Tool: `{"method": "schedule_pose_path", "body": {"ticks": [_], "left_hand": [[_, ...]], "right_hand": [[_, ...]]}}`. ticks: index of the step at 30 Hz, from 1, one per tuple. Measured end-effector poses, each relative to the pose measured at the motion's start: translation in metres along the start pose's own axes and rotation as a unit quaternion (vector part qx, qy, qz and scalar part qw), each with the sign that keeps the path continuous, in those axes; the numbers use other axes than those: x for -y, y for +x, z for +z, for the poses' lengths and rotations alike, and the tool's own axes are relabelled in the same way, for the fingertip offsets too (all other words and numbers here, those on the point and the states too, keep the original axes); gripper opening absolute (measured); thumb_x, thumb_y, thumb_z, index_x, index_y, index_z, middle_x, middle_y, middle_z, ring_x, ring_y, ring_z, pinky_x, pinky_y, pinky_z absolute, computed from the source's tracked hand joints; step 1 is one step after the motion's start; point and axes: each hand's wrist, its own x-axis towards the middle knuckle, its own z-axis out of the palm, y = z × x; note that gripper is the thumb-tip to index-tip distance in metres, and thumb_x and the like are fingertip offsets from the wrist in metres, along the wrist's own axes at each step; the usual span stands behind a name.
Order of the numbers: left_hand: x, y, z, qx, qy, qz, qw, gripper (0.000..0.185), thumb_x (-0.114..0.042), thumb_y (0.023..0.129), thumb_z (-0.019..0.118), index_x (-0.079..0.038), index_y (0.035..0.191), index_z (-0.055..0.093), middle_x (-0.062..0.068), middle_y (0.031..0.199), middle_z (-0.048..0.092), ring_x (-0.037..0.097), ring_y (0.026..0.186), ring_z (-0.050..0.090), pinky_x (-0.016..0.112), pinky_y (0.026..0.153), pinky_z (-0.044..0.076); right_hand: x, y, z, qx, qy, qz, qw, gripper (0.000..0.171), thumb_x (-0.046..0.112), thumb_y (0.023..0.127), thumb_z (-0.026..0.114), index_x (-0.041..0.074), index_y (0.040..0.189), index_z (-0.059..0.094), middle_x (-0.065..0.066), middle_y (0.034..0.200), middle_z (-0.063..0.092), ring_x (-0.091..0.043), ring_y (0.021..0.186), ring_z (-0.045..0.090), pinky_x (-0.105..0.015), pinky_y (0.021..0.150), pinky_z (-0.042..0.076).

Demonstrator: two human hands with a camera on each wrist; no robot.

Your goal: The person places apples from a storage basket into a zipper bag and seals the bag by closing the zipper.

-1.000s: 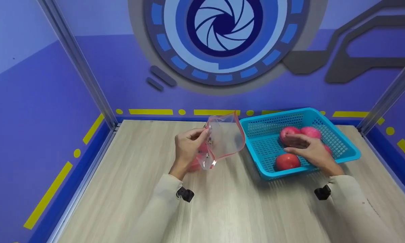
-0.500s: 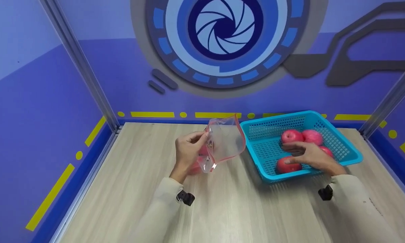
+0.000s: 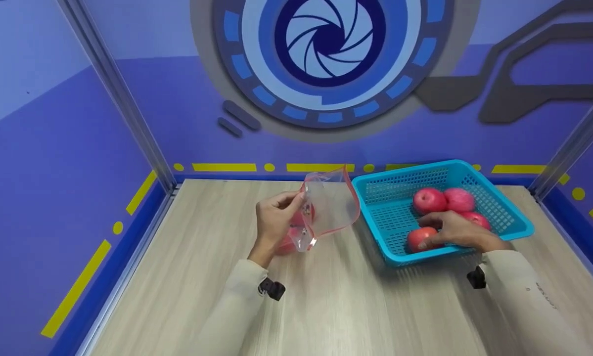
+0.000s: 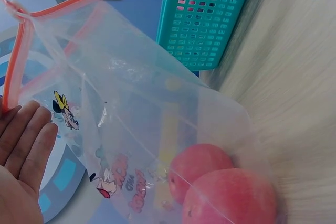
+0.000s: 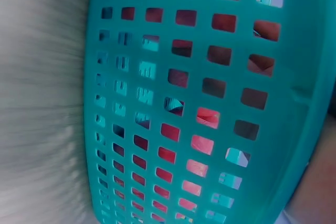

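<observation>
Two apples [image 4: 220, 187] already lie in the clear bag [image 3: 328, 205], which stands on the desk [image 3: 326, 296] just left of the teal basket [image 3: 519, 227]; four remain in the basket. Left hand [image 3: 274, 222] pinches the bag's rim, mouth up and tilted toward the basket (long axis near upright). Right hand [image 3: 457, 232] curls onto the front apple [image 3: 420, 238], not yet lifted.

Head view is looking down over the table [image 3: 326, 296]; both wrist views are sitting close, sharing the basket [image 4: 210, 24], seemingly its wall
</observation>
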Motion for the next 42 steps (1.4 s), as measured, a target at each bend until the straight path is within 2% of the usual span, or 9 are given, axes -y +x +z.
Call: {"method": "schedule_pose_path", "body": {"ticks": [8, 13, 22, 28, 36, 42], "left_hand": [[0.002, -0.003, -0.001, 0.001, 0.002, -0.003, 1.0000, 0.013, -0.016, 0.097, 0.081, -0.005, 0.103, 0.085, 0.002, 0.096, 0.081, 0.018, 0.082, 0.074, 0.028, 0.077, 0.062], [0.002, -0.004, 0.000, -0.002, -0.002, 0.000, 1.0000, 0.012, -0.015, 0.097, 0.081, -0.004, 0.102, 0.085, 0.003, 0.095, 0.081, 0.018, 0.081, 0.074, 0.028, 0.075, 0.062], [0.000, -0.003, -0.001, 0.002, 0.000, -0.008, 1.0000, 0.014, -0.016, 0.098, 0.080, -0.004, 0.104, 0.084, 0.003, 0.095, 0.080, 0.018, 0.080, 0.073, 0.027, 0.074, 0.061], [-0.002, -0.004, -0.001, 0.003, 0.002, -0.008, 1.0000, 0.014, -0.017, 0.098, 0.079, -0.004, 0.104, 0.084, 0.003, 0.095, 0.080, 0.018, 0.080, 0.072, 0.027, 0.074, 0.061], [-0.001, -0.004, 0.000, 0.002, 0.006, -0.012, 0.9999, 0.016, -0.019, 0.098, 0.080, -0.005, 0.105, 0.084, 0.003, 0.095, 0.081, 0.018, 0.080, 0.072, 0.026, 0.074, 0.060], [-0.001, -0.003, 0.001, 0.004, 0.003, -0.010, 0.9999, 0.015, -0.019, 0.098, 0.080, -0.006, 0.104, 0.085, 0.001, 0.095, 0.081, 0.018, 0.080, 0.072, 0.026, 0.073, 0.060]], "right_hand": [[-0.001, -0.001, 0.002, 0.003, -0.017, 0.003, 1.000, 0.074, 0.040, 0.084, 0.091, -0.004, 0.138, 0.065, -0.017, 0.125, 0.071, -0.033, 0.109, 0.062, -0.052, 0.088, 0.059], [0.000, -0.001, 0.003, -0.004, -0.003, 0.001, 1.000, 0.071, 0.041, 0.085, 0.091, -0.001, 0.137, 0.067, -0.014, 0.123, 0.072, -0.031, 0.109, 0.062, -0.049, 0.086, 0.060], [0.008, -0.002, 0.002, -0.037, 0.036, 0.002, 0.999, 0.073, 0.046, 0.087, 0.088, 0.004, 0.143, 0.065, -0.018, 0.133, 0.066, -0.037, 0.118, 0.058, -0.050, 0.089, 0.060], [0.011, -0.004, 0.002, -0.052, 0.065, 0.000, 0.997, 0.075, 0.041, 0.089, 0.088, 0.004, 0.148, 0.061, -0.021, 0.138, 0.063, -0.039, 0.122, 0.057, -0.049, 0.091, 0.060], [0.021, -0.005, 0.006, -0.083, 0.054, 0.001, 0.995, 0.076, 0.049, 0.087, 0.087, 0.008, 0.147, 0.063, -0.022, 0.138, 0.063, -0.040, 0.121, 0.057, -0.051, 0.089, 0.060], [0.030, -0.004, 0.007, -0.099, 0.071, -0.012, 0.993, 0.074, 0.047, 0.088, 0.087, 0.009, 0.147, 0.064, -0.021, 0.139, 0.063, -0.039, 0.120, 0.059, -0.048, 0.088, 0.060]]}}
